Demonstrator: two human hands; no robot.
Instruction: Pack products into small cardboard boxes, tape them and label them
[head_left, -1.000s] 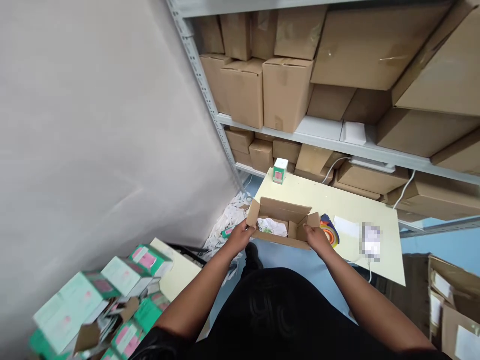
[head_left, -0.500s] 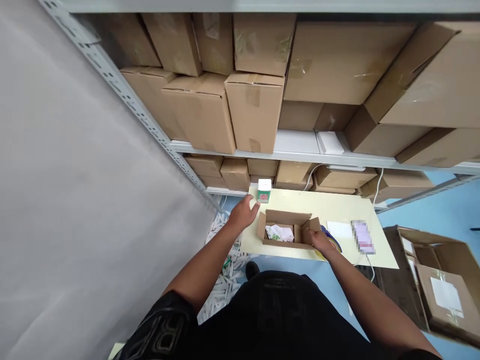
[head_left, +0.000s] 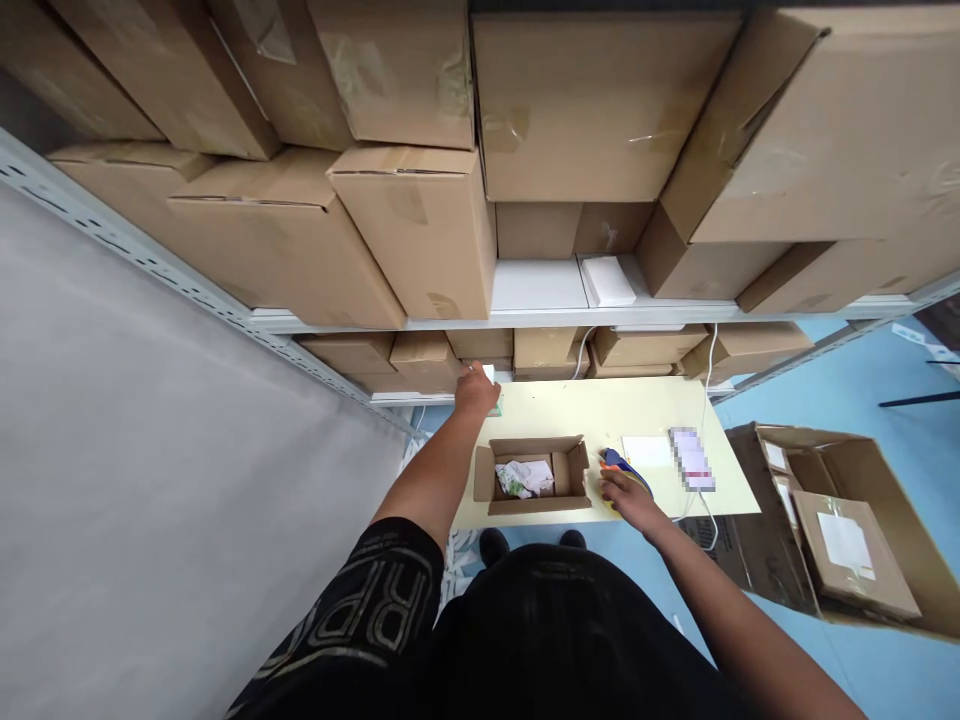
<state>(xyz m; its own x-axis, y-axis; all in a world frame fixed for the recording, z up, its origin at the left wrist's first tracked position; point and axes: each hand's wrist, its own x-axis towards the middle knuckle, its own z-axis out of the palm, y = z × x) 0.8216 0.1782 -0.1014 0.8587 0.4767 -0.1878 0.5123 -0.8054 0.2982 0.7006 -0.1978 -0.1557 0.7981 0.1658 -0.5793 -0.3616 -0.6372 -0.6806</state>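
Now the left hand covers the carton, beyond and left of the box; I cannot tell its fingers' hold. The right hand has left the box for the tape right of it, fingers bent, grip unclear, so the box stands open, unheld.

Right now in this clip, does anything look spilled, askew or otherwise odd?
Yes: loose white strips lie scattered on the floor by the person's left shoe, looking like uncollected litter. The open box on the table sits upright.
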